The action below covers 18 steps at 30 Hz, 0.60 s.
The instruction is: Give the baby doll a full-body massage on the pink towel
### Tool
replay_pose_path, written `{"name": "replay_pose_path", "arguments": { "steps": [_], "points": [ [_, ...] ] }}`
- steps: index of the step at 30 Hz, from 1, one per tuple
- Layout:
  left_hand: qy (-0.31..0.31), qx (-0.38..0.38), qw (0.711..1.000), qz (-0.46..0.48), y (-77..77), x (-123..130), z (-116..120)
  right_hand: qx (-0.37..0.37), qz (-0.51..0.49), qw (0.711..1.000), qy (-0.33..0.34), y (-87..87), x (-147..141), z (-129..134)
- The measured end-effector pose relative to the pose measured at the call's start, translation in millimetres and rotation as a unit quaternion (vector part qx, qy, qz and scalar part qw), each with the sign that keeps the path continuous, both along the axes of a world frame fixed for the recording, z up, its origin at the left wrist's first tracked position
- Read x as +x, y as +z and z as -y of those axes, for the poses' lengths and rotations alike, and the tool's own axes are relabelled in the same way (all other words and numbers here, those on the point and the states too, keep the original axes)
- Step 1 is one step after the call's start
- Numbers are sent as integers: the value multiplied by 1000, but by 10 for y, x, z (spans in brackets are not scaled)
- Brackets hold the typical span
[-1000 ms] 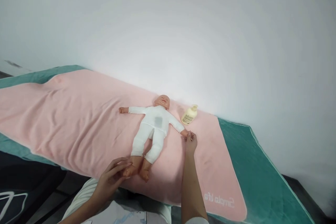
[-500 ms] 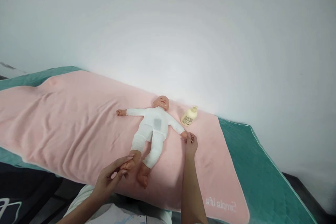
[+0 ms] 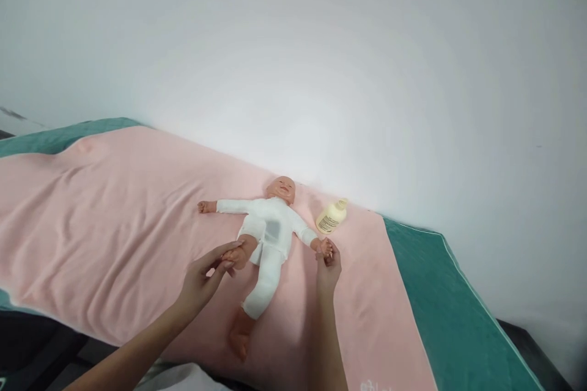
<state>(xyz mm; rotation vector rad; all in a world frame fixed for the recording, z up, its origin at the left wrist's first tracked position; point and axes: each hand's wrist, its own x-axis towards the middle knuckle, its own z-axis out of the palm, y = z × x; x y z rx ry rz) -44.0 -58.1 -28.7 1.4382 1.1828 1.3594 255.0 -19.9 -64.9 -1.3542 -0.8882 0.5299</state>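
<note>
A baby doll (image 3: 284, 226) with a white cloth body lies on its back on a pink blanket (image 3: 151, 214), head toward the wall. My left hand (image 3: 206, 272) pinches the doll's foot on the left side, and that leg is bent up toward its belly. Between the thumb and fingers of my right hand (image 3: 329, 264) is the doll's hand on the right side. The doll's other leg lies stretched toward me, and its other arm reaches out to the left. Just beyond my right hand stands a pale yellow pump bottle (image 3: 331, 217), slightly tilted in view.
Under the pink blanket a green quilted cover (image 3: 431, 287) shows at the right and far left. A white wall (image 3: 321, 73) rises directly behind the bed. A dark object (image 3: 36, 348) is at the lower left.
My left hand has pushed the doll's foot up toward its body, bending that leg. My right hand still holds the doll's hand, slightly turned. The view has shifted a little.
</note>
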Motion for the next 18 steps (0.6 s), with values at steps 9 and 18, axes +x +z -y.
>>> {"name": "replay_pose_path", "arguments": {
  "steps": [9,18],
  "points": [
    [9,-21,1000,12,148,182,-416,35,375,913,155,214,-709,-39],
    [-37,-21,999,29,109,237,-500,3,424,884,196,180,-736,-81]
  ]
}}
